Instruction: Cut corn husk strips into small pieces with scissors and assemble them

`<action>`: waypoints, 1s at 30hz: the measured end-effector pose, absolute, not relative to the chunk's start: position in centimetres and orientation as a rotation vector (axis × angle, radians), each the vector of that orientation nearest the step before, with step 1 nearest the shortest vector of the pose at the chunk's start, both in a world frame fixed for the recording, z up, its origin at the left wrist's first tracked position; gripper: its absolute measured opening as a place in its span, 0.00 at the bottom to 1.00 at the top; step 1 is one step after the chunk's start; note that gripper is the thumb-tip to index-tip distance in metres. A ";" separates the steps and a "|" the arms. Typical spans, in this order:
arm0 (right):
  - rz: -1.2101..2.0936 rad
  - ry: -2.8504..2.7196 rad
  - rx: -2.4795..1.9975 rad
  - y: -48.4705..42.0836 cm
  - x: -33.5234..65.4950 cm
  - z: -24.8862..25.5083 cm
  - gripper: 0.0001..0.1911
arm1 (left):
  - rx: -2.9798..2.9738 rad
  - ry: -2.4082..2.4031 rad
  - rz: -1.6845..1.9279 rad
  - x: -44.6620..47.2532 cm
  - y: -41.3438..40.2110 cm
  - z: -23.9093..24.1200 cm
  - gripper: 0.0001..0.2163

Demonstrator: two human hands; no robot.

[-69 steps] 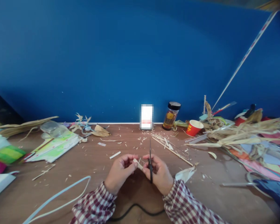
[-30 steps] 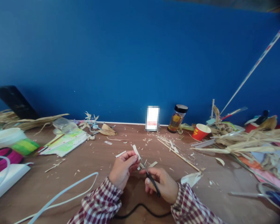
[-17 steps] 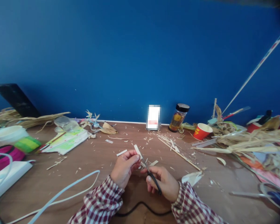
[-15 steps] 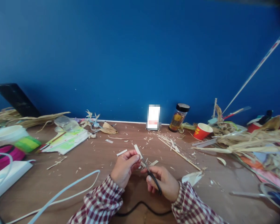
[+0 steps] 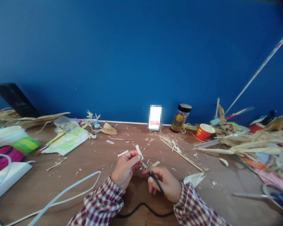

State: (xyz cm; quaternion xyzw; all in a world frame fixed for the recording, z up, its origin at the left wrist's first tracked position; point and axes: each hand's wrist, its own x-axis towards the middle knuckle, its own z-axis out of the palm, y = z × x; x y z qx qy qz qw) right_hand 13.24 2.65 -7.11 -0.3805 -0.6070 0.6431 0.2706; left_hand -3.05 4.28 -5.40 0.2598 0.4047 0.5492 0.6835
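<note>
Between the thumb and fingers of my left hand [image 5: 127,168] is a short pale strip [image 5: 138,149], its free end pointing up and away from me. My right hand [image 5: 166,183] is closed around the dark handles of a pair of scissors [image 5: 155,182]. The scissor blades reach up to the strip, right beside my left fingertips; whether they are closed on it I cannot tell. Small pale offcuts [image 5: 155,164] lie on the table just past my hands. Another white strip [image 5: 123,153] rests behind my left hand.
A lidded glass jar [image 5: 181,117] and a red paper cup [image 5: 205,131] stand at the back. Dried husks [image 5: 250,141] pile up on the right. A thin stick [image 5: 185,157] lies right of centre. White cables [image 5: 68,188] and a power strip [image 5: 10,179] occupy the left.
Almost nothing differs. The view has shifted very slightly; both hands, the strip and the scissors keep the same pose.
</note>
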 end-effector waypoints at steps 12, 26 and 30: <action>1.739 -1.627 -1.053 2.6 13.3 -7.1 0.22 | 0.593 0.939 1.223 -3.1 4.2 -5.4 0.08; 1.736 -1.627 -1.054 2.7 13.3 -7.1 0.22 | 0.589 0.935 1.219 -3.1 4.2 -5.3 0.08; 1.733 -1.621 -1.064 2.7 13.3 -7.1 0.21 | 0.583 0.938 1.216 -3.1 4.3 -5.4 0.08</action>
